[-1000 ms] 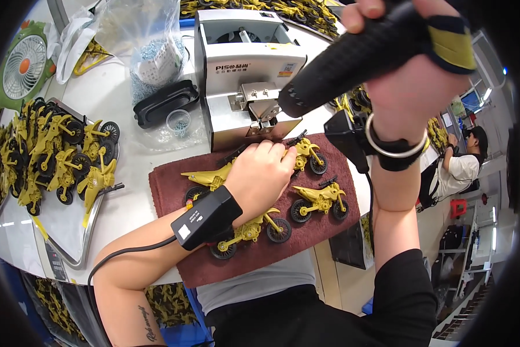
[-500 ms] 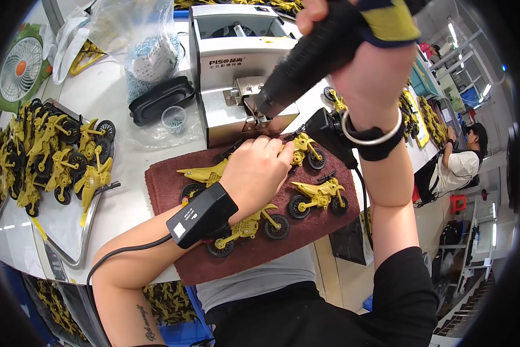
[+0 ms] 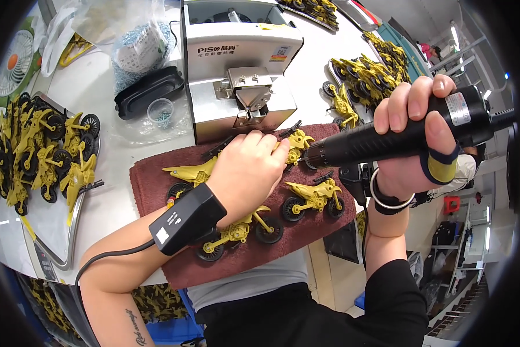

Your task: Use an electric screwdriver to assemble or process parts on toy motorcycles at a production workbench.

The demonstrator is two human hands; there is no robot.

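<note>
On a brown towel [image 3: 231, 267] lie several yellow toy motorcycles with black wheels. My left hand [image 3: 248, 168] is curled over a toy motorcycle [image 3: 297, 143], gripping it against the towel; the palm hides its middle. A yellow tail [image 3: 193, 172] shows on the hand's other side; I cannot tell whether it belongs to the same toy. My right hand [image 3: 413, 118] is wrapped round a black power screwdriver [image 3: 364, 144], tilted, its nose beside the gripped toy's right end. The bit's tip cannot be made out. Two more toy motorcycles [image 3: 315, 196] [image 3: 234, 234] lie nearer to me.
A metal screw feeder [image 3: 237, 52] stands behind the towel. To its left are a bag of screws [image 3: 138, 55], a black tray [image 3: 150, 92] and a clear cup [image 3: 160, 111]. Toy motorcycles [image 3: 46, 150] fill a tray at left; others [image 3: 369, 78] are heaped at right.
My right hand has brought the power screwdriver down and right, from the screw feeder to the gripped toy motorcycle. My left hand keeps its hold. The view has shifted slightly.
</note>
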